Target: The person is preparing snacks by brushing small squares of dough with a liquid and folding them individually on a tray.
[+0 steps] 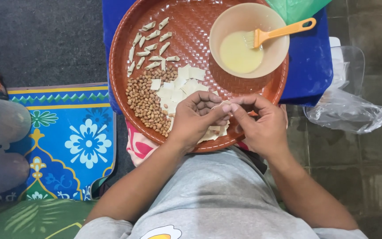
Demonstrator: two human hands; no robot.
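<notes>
A small pale dough piece point(223, 105) is lying with its long axis left to right, pinched at its ends between both grips over the near edge of the round woven tray point(191, 31). The left hand point(196, 116) and right hand point(261, 123) are pressing fingertips together on it. Peanuts point(146, 99), dough squares point(180, 88) and rolled pieces point(150, 44) are lying farther left; a bowl point(226, 22) with an orange brush point(284, 31) is sitting far right.

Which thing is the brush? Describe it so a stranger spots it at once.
Start at the round reddish-brown woven tray. At its upper right sits a beige bowl of pale yellow liquid. The brush leans in it, its handle over the rim: the only bright orange thing there.
</notes>
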